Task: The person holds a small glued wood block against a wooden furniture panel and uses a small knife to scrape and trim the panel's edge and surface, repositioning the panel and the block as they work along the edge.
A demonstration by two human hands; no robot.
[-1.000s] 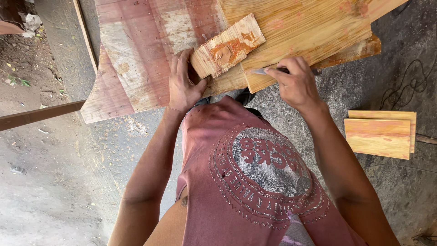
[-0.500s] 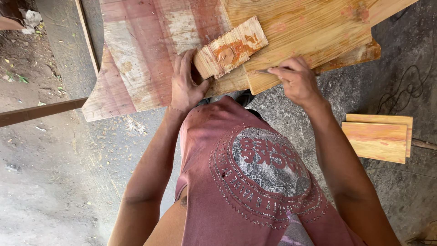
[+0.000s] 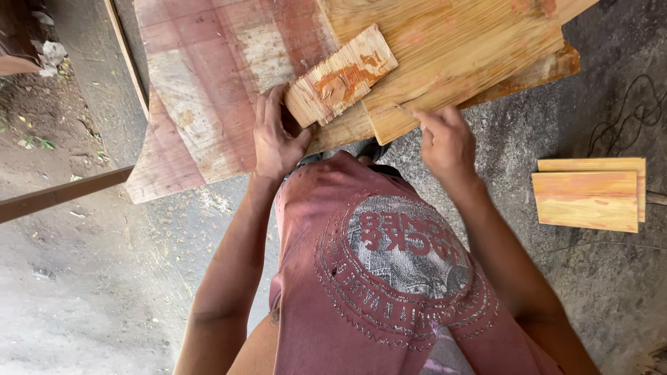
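Note:
My left hand (image 3: 276, 139) presses and grips the near end of a small rough wood block (image 3: 342, 75) with orange stains. The block lies tilted on top of a large pale yellow plywood board (image 3: 451, 48). My right hand (image 3: 448, 142) hovers at the near edge of that board, to the right of the block. Its fingers are pinched on a thin stick-like object (image 3: 402, 108) whose tip just shows; what kind of object it is I cannot tell. A reddish worn board (image 3: 208, 76) lies under the left hand.
Two short yellow-orange boards (image 3: 587, 198) are stacked on the concrete floor at the right. A dark cable (image 3: 625, 104) loops beyond them. A brown wooden beam (image 3: 62, 196) juts in from the left, and a thin strip (image 3: 125, 52) runs along the red board.
My right hand has drawn back from the plywood's edge toward me and slightly right. The left hand stays on the block, which has barely shifted.

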